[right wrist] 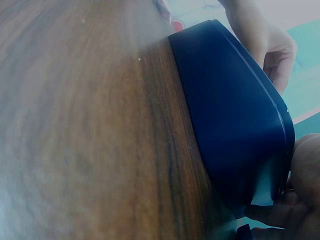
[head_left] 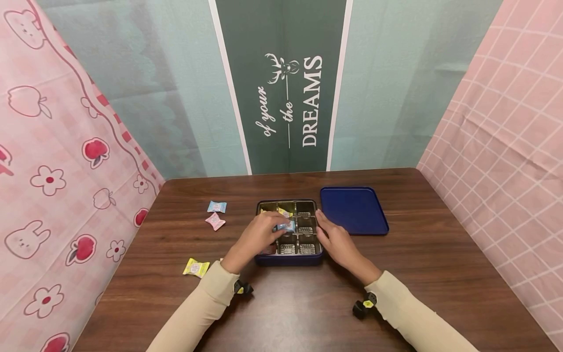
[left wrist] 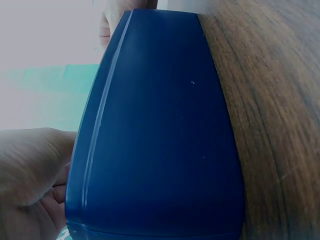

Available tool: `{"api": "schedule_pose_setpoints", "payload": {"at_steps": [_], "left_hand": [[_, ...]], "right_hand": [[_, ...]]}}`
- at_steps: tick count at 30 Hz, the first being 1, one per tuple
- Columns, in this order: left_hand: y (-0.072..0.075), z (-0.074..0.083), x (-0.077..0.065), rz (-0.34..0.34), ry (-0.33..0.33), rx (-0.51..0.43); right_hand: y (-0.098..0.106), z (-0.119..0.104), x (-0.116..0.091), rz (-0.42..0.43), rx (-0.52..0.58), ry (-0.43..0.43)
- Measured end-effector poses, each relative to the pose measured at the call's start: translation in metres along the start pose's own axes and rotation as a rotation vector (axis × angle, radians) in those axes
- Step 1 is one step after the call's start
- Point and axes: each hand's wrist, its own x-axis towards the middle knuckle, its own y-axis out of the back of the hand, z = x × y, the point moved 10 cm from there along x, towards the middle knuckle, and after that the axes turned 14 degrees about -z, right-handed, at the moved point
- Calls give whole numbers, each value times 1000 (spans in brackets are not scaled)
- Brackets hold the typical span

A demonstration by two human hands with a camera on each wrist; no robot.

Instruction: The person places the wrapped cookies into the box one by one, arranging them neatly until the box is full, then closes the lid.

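A navy tin [head_left: 289, 261] with a divided clear plastic insert stands on the table. My left hand [head_left: 257, 237] reaches over its left side and pinches a blue wrapped candy [head_left: 289, 226] at the middle compartment. Yellow candy [head_left: 285, 212] lies in the back middle compartment, and a bit of yellow shows at the back left. Something dark red [head_left: 269, 249] sits in the front left compartment, partly covered by my left hand. My right hand [head_left: 338, 244] rests against the tin's right side, fingers extended. In both wrist views, the tin's navy wall [left wrist: 155, 125] hides much of the hands' work.
Left of the tin lie a blue candy [head_left: 217, 207], a pink candy [head_left: 215, 221] and a yellow candy [head_left: 196, 268], the last beside my left sleeve. The navy lid [head_left: 354, 210] lies at the back right of the wooden table [head_left: 303, 313]. Cloth hangs around the table.
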Motion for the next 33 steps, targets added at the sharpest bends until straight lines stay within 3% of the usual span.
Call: {"api": "schedule_pose_setpoints", "payload": {"at_steps": [26, 33], "left_hand": [[-6, -2, 1, -3, -22, -63], [0, -6, -1, -11, 33, -1]], "right_hand": [[-1, 0, 1, -1, 5, 1], [0, 2, 1, 4, 10, -6]]}}
